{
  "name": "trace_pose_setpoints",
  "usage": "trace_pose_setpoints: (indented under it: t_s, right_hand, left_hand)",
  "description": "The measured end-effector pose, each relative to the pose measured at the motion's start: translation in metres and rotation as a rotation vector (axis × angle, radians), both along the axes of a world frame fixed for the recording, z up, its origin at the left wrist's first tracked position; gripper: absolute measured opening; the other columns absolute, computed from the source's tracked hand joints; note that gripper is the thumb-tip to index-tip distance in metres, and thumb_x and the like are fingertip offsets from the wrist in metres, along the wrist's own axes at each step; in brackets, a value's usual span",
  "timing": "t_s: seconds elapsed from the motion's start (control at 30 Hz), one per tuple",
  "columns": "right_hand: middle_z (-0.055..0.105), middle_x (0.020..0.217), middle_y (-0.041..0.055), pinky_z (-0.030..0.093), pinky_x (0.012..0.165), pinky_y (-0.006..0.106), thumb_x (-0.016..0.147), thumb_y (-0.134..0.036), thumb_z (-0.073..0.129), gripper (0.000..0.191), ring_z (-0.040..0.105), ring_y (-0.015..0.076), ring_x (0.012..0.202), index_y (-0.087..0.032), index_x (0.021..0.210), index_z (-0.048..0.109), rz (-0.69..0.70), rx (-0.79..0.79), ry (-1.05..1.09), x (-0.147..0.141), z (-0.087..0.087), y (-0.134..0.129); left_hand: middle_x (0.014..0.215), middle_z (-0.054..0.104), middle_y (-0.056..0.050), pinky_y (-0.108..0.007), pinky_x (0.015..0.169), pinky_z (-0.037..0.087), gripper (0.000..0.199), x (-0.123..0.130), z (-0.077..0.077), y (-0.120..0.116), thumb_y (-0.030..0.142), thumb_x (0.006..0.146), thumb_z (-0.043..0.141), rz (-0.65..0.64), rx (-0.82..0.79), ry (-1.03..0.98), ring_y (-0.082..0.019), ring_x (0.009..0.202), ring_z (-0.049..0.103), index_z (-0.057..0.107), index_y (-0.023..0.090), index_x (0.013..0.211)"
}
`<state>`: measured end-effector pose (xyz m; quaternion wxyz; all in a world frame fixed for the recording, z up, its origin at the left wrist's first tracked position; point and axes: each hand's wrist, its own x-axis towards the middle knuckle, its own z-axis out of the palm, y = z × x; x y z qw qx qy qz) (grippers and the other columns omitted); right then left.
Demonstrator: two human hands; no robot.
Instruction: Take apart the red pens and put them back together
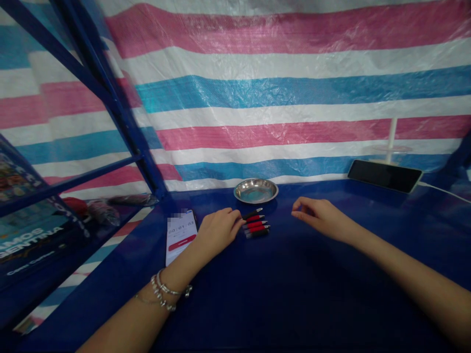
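My left hand [218,229] reaches in from the lower left, a beaded bracelet on its wrist. Its thumb and fingertips are closed on the end of a black pen [253,214], which slants up to the right. Just below that pen, several red-and-black pens [257,229] lie side by side on the blue table [294,289]. To the right of them, my right hand [320,215] hovers with curled fingers, thumb and index tips close together, and nothing shows between them. A shallow round metal dish [256,191] sits behind the pens.
A phone [180,238] showing a running timer lies left of my left hand, partly covered by my forearm. Another phone [384,175] leans at the back right with a white cable [445,192]. A striped plastic sheet [275,98] and blue metal frame [142,157] bound the table.
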<state>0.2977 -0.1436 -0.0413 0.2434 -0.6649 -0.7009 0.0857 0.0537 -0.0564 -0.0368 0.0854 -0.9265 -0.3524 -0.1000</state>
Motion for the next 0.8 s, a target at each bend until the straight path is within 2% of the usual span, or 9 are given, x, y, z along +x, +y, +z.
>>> trace_pose_setpoints:
  t_s: [0.13, 0.27, 0.4, 0.57, 0.7, 0.8]
  right_hand:
    - [0.057, 0.073, 0.0058, 0.035, 0.058, 0.025, 0.076, -0.036, 0.046, 0.022, 0.052, 0.0154, 0.064, -0.018, 0.085, 0.056, -0.175, -0.059, -0.168, 0.030, 0.001, 0.005]
    - [0.058, 0.077, 0.0078, 0.035, 0.057, 0.024, 0.074, -0.038, 0.050, 0.024, 0.053, 0.0166, 0.067, -0.017, 0.083, 0.057, -0.262, -0.170, -0.199, 0.050, -0.004, 0.008]
    - [0.059, 0.079, 0.0076, 0.036, 0.058, 0.024, 0.072, -0.039, 0.051, 0.026, 0.054, 0.0172, 0.069, -0.017, 0.083, 0.057, -0.266, -0.263, -0.185, 0.058, -0.009, 0.009]
    - [0.059, 0.079, 0.0067, 0.037, 0.057, 0.022, 0.070, -0.029, 0.054, 0.016, 0.054, 0.0153, 0.068, -0.015, 0.079, 0.058, -0.206, -0.314, -0.135, 0.057, -0.011, 0.010]
    - [0.059, 0.074, 0.0056, 0.037, 0.056, 0.021, 0.068, -0.023, 0.055, 0.012, 0.055, 0.0139, 0.066, -0.015, 0.075, 0.058, -0.221, -0.327, -0.124, 0.057, -0.012, 0.011]
    - [0.060, 0.074, 0.0062, 0.037, 0.054, 0.021, 0.068, -0.025, 0.055, 0.012, 0.055, 0.0139, 0.065, -0.015, 0.074, 0.057, -0.235, -0.338, -0.113, 0.057, -0.013, 0.011]
  left_hand:
    - [0.082, 0.055, -0.006, -0.028, 0.059, 0.038, 0.028, -0.004, -0.007, 0.016, 0.037, 0.085, 0.033, 0.111, -0.023, -0.023, -0.020, 0.076, 0.053, 0.054, 0.018, 0.087]
    - [0.085, 0.054, -0.006, -0.028, 0.060, 0.040, 0.026, -0.001, -0.016, 0.022, 0.035, 0.085, 0.034, 0.099, -0.052, -0.028, -0.020, 0.077, 0.053, 0.054, 0.020, 0.093]
    - [0.089, 0.052, -0.003, -0.026, 0.063, 0.041, 0.023, 0.002, -0.022, 0.023, 0.029, 0.085, 0.035, 0.042, -0.087, -0.025, -0.017, 0.080, 0.053, 0.051, 0.025, 0.100]
    - [0.090, 0.050, -0.002, -0.025, 0.073, 0.041, 0.026, 0.003, -0.026, 0.025, 0.023, 0.086, 0.031, -0.063, -0.138, -0.095, -0.013, 0.083, 0.052, 0.049, 0.025, 0.104]
    - [0.092, 0.050, -0.003, -0.024, 0.073, 0.041, 0.026, 0.004, -0.023, 0.023, 0.019, 0.085, 0.034, -0.103, -0.153, -0.099, -0.013, 0.085, 0.051, 0.049, 0.023, 0.105]
    - [0.090, 0.052, -0.003, -0.024, 0.070, 0.041, 0.023, 0.004, -0.017, 0.018, 0.022, 0.085, 0.034, -0.073, -0.132, -0.110, -0.013, 0.083, 0.052, 0.050, 0.022, 0.101]
